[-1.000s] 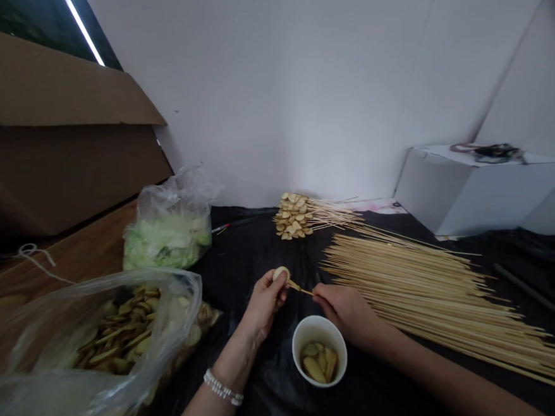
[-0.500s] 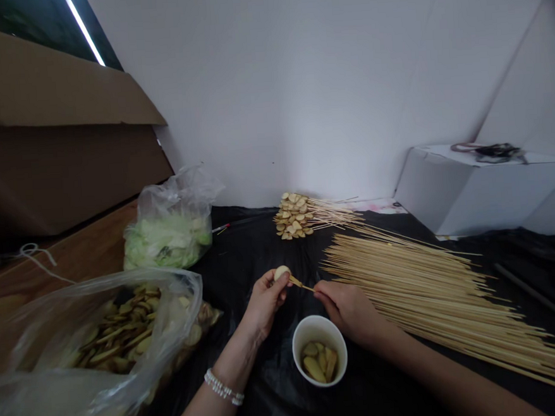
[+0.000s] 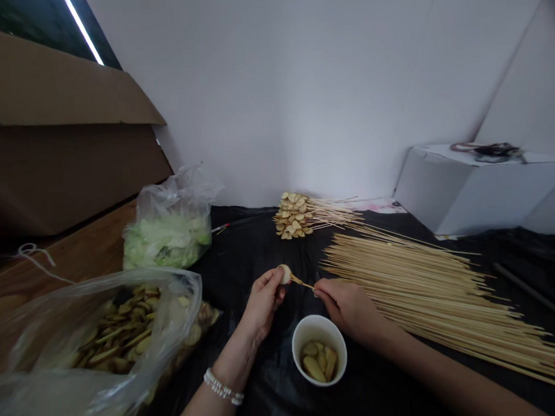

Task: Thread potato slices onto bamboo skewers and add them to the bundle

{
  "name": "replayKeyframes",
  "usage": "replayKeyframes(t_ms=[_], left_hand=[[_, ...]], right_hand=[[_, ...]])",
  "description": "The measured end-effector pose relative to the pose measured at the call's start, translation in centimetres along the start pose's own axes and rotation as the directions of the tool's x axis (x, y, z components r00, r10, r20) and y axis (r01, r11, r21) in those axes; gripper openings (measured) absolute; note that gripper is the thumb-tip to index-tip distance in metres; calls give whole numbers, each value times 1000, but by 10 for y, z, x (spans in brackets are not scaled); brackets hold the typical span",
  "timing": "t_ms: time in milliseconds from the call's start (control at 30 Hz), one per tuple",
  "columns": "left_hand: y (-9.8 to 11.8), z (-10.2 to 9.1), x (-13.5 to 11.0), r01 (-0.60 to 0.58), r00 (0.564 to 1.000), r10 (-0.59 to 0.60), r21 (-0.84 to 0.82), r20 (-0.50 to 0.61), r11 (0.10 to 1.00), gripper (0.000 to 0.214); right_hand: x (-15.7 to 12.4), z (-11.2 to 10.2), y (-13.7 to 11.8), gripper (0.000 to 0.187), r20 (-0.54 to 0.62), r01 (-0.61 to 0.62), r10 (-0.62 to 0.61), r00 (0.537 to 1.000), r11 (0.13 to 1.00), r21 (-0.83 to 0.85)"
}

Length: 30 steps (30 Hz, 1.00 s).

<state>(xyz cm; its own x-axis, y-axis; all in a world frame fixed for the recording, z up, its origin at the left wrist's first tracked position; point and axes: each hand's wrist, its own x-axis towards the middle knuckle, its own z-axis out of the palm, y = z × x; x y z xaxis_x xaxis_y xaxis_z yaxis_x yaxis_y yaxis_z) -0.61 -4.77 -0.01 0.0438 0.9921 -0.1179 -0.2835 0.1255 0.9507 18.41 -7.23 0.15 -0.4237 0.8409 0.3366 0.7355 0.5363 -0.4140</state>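
Between the fingers of my left hand (image 3: 264,301) is a round, pale slice (image 3: 286,274) that looks like potato. A thin wooden skewer (image 3: 306,285) runs from that slice to my right hand (image 3: 344,305), whose thumb and forefinger pinch it. Another slice seems to sit edge-on along the skewer beside the first. Just below both hands stands a white cup (image 3: 317,318) with several slices (image 3: 320,361) inside. To the right of my right hand lies a wide spread of bare skewers (image 3: 436,298).
Filled skewers (image 3: 293,215) are stacked by the wall. At left, an open plastic bag (image 3: 169,288) holds many slices, with a bag of pale green vegetable pieces (image 3: 166,241) behind it. A cardboard box (image 3: 65,166) stands far left, a white box (image 3: 452,189) right. Black sheeting (image 3: 247,248) covers the surface.
The slice in my left fingers has turned and now shows more of its flat face, slightly to the right. My right hand has stayed in place on the skewer.
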Motion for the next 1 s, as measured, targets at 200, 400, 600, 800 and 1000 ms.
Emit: replayKeyframes(t_ms=[200,400,600,800,1000], left_hand=[[1,-2,0,26,999,-27,17,19,1000,38],[2,1,-1,47,999,-47,-34,1,998,38],[2,1,-1,44,999,-44,-32,9,999,42],[2,1,-1,48,999,-48,-19,24,999,40],[1,1,0,54,998,-54,-26,13,998,39]], right_hand=[[0,-1,0,27,9,-3,3,1000,1000,7],[0,0,1,27,12,6,-6,1000,1000,-14],[0,1,4,25,12,12,-12,1000,1000,-19],[0,3,4,26,19,15,-14,1000,999,-42],[0,1,3,27,21,13,-12,1000,999,-44]])
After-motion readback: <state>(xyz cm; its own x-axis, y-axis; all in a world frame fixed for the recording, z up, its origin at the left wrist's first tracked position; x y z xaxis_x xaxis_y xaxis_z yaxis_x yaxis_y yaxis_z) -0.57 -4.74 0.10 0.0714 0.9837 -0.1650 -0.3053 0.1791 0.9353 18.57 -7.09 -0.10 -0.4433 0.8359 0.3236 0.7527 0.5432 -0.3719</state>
